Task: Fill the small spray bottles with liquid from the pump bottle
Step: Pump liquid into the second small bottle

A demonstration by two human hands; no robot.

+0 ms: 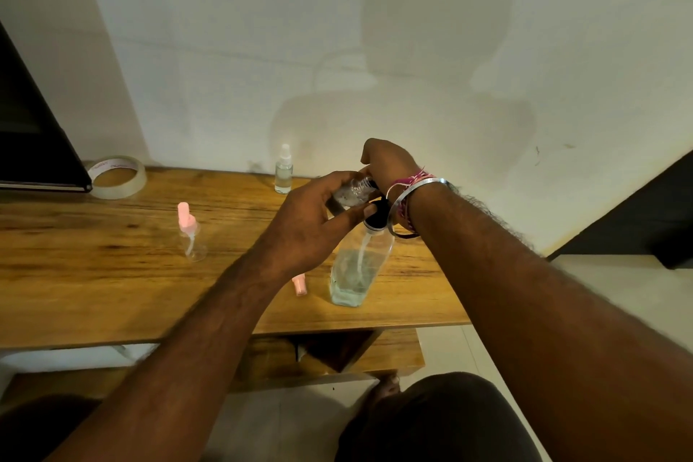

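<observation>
A clear pump bottle (354, 274) with a black pump head stands on the wooden table (93, 274), partly full of pale liquid. My left hand (311, 217) grips a small clear uncapped spray bottle (352, 191), tilted with its neck by the pump's nozzle. My right hand (386, 165) sits on top of the pump head, fingers bent over it and hidden behind the wrist. A pink spray cap (300, 285) lies beside the pump bottle. An empty small bottle with a pink sprayer (191, 232) stands to the left. A white-capped spray bottle (284, 171) with liquid stands at the back.
A roll of clear tape (118, 176) lies at the back left beside a black panel (33, 131). The wall runs just behind the table. A lower shelf (397, 353) sits under the tabletop, and my knee shows below.
</observation>
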